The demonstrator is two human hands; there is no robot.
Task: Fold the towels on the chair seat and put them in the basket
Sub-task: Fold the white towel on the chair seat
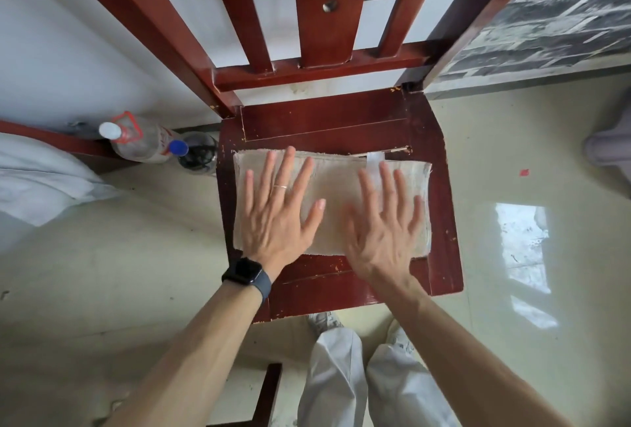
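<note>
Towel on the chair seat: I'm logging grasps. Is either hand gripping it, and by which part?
Nothing is held. The left hand and right hand lie flat, fingers straight, on top of the towel on the chair seat.

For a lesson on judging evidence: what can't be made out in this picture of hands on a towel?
Head view, the towel: its middle lies under the left hand and right hand; layers uncountable.
Head view, the right hand: motion-blurred, fingertip contact unclear.
Head view, the basket: nowhere in frame.
Head view, the chair back: cut off by the top edge.
</note>
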